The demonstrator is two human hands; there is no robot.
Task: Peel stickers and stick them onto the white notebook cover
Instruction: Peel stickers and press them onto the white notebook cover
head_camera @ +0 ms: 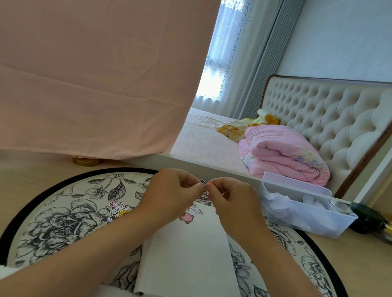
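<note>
A white notebook (191, 261) lies shut on a round floral mat (60, 224), its spine towards me. Two cartoon stickers (191, 214) sit on the far end of its cover. My left hand (171, 196) and my right hand (230, 200) meet above the notebook's far edge. Between their fingertips they pinch one small sticker (203, 183) with a dark blue edge; most of it is hidden by the fingers. A few loose stickers (118, 209) lie on the mat to the left of the notebook.
A clear plastic bin (304, 208) with crumpled white paper stands at the right of the table. Beyond it are dark and gold-lidded jars (369, 221). A pink cloth (81, 51) hangs at the back left with a gold lid (85, 161) under it. A bed lies behind.
</note>
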